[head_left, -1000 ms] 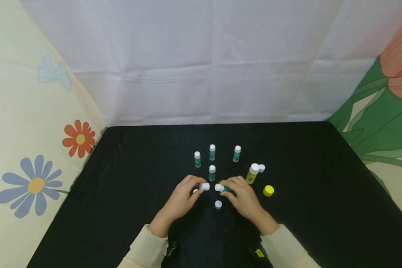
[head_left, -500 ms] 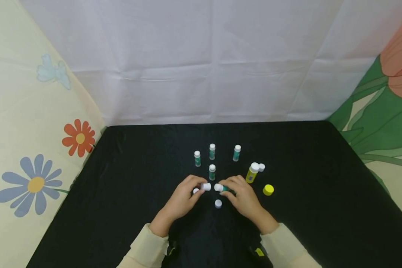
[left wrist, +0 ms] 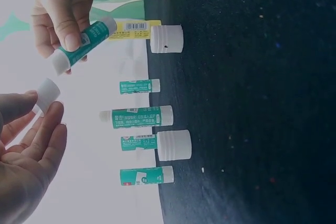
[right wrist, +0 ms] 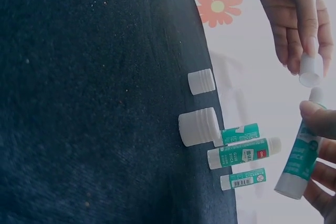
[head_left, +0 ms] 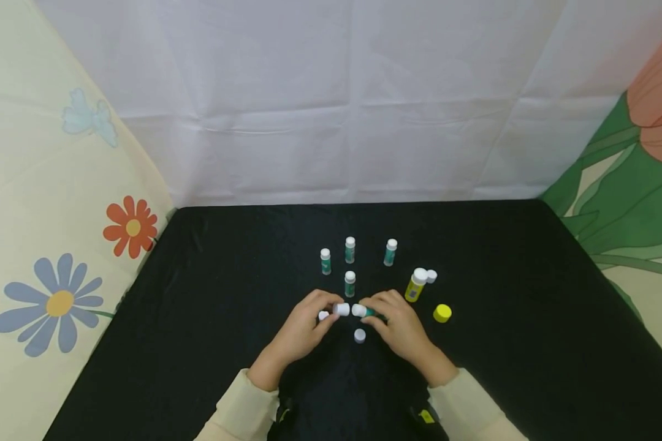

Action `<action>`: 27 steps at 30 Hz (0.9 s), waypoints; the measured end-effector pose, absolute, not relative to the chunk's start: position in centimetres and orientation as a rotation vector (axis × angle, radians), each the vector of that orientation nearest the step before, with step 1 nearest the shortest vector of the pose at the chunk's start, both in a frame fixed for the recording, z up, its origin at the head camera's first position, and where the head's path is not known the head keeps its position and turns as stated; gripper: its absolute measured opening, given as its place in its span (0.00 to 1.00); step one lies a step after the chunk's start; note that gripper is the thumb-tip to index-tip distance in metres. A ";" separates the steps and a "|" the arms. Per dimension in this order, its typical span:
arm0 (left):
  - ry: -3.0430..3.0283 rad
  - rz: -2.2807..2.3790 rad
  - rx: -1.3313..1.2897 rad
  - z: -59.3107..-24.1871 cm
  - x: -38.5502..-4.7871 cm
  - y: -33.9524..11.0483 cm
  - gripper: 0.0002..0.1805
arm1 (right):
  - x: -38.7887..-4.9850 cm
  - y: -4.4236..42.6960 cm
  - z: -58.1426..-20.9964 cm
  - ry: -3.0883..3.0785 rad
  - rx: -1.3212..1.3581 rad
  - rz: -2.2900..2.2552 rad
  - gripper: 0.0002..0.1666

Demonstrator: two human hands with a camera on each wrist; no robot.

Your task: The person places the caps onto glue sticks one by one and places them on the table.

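Observation:
Between its thumb and fingers the left hand (head_left: 300,331) pinches a white cap (head_left: 342,309), seen also as a cap (left wrist: 48,94) in the left wrist view. The right hand (head_left: 407,331) grips a green glue stick (right wrist: 302,156) lying sideways, its narrow white end (right wrist: 316,95) towards the open side of the cap. A small gap separates cap and stick. Just beyond the hands a green glue stick (head_left: 350,285) stands upright. One white cap (head_left: 323,315) shows partly behind the left fingers; another white cap (head_left: 360,335) sits on the cloth between the hands.
Farther back stand three upright green sticks (head_left: 325,261) (head_left: 350,250) (head_left: 390,252). Right of the right hand are a yellow stick (head_left: 414,290) with a white top, a white cap (head_left: 431,276) and a yellow cap (head_left: 442,313), all on the black cloth (head_left: 243,263).
The left hand has moved slightly right with its cap, narrowing the gap to the stick. The right hand has barely shifted and keeps its grip; the standing sticks are unmoved.

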State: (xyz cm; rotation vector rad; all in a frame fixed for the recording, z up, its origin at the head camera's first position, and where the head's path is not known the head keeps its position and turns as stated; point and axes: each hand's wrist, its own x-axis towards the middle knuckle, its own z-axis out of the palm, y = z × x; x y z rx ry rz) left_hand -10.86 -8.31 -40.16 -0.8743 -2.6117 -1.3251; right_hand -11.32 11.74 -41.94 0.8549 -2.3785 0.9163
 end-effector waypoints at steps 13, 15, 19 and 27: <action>-2.590 -1.340 -0.901 -40.1 -10.8 -8.0 0.11 | -11.3 11.6 -42.0 -2.372 0.870 0.919 0.16; -2.588 -1.339 -0.911 -40.2 -10.8 -8.0 0.11 | -11.3 11.6 -42.1 -2.368 0.875 0.921 0.16; -2.599 -1.341 -0.918 -40.2 -10.8 -8.0 0.11 | -11.2 11.6 -42.2 -2.359 0.881 0.926 0.16; -2.619 -1.321 -0.928 -40.1 -10.8 -7.9 0.10 | -11.3 11.6 -42.3 -2.354 0.887 0.927 0.16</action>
